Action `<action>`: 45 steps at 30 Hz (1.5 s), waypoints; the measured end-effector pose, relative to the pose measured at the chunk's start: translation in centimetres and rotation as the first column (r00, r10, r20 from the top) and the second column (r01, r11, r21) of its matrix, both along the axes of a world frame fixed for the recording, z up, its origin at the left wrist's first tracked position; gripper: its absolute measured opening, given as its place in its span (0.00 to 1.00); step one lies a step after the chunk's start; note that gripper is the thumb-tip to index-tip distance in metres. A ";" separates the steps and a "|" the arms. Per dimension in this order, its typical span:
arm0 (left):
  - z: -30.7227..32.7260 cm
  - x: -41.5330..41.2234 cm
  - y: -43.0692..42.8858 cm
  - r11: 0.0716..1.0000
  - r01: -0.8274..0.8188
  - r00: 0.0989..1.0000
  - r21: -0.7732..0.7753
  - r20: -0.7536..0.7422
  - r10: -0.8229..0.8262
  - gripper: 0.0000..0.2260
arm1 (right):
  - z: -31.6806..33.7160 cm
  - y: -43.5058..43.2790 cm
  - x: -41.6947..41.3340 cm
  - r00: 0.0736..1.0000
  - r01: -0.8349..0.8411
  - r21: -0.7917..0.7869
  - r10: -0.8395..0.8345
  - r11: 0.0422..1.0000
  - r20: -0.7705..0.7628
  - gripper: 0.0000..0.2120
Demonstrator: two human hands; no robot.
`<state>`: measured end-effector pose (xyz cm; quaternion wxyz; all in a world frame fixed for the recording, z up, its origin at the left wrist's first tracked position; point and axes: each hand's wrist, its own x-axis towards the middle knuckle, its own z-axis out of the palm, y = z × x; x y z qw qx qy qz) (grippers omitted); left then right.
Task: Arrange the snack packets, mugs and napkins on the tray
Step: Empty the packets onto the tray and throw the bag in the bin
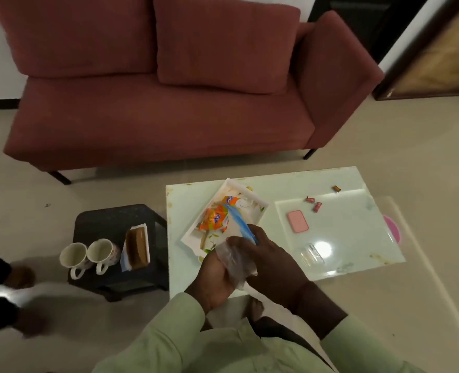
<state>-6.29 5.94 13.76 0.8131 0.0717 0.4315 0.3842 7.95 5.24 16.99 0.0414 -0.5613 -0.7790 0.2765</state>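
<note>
Closest to me, my left hand cups a crumpled clear plastic wrapper, fingers curled around it from below. My right hand reaches over it, fingertips pinching the near end of a long blue packet whose far end lies over the tray. To do this well, I think I should let the blue packet lie flat beside the orange snack packets already on the tray, not across them, and keep the loose wrapper clear so nothing slides off the tilted-looking rim. The tray sits near the left edge of the glass table. Off to my left, on the dark stool, the two mugs stand side by side with handles toward me, and the napkins in their holder rest just beside them; these are not yet on the tray. Farther out on the table lie a pink case and small wrapped sweets.
</note>
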 end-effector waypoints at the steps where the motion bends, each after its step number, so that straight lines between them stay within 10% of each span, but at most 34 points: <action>1: -0.4 0.5 0.1 0.999 0.033 0.999 -0.024 -0.022 -0.033 0.17 | 0.0 -0.1 0.4 0.997 0.057 -0.001 -0.057 0.998 -0.054 0.25; 9: -0.8 3.2 1.3 0.871 0.382 0.748 0.310 -0.657 -0.095 0.07 | -0.1 -1.4 8.2 0.790 0.535 -0.138 -0.551 0.833 -0.267 0.15; 13: 0.1 6.8 1.9 0.642 0.647 0.710 0.412 -0.633 -0.309 0.42 | 1.0 -2.3 13.7 0.589 0.606 -0.385 -0.718 0.696 -0.371 0.18; 16: 0.7 12.2 1.1 0.392 0.801 0.595 0.452 -0.668 -0.447 0.50 | 2.0 -3.1 17.4 0.476 0.513 -0.537 -0.743 0.670 -0.471 0.13; 26: 0.7 30.8 -1.0 0.480 0.734 0.602 0.480 -0.788 -0.132 0.13 | 0.4 -7.6 32.7 0.003 0.427 -0.656 -0.726 0.623 -0.687 0.15; 35: 0.1 42.6 -1.6 0.372 0.829 0.529 0.417 -0.800 -0.282 0.15 | -0.4 -12.4 43.6 0.466 0.535 -0.450 -0.694 0.715 -0.549 0.41; 41: -0.7 50.9 0.4 0.329 0.890 0.439 0.314 -0.782 -0.442 0.13 | -4.1 -10.3 49.5 0.294 0.880 -0.212 -0.838 0.425 -0.461 0.16; 45: -1.8 55.6 2.5 0.401 0.839 0.542 0.367 -0.516 -0.663 0.31 | -5.6 -8.2 56.0 0.061 0.907 -0.326 -0.848 0.268 -0.527 0.13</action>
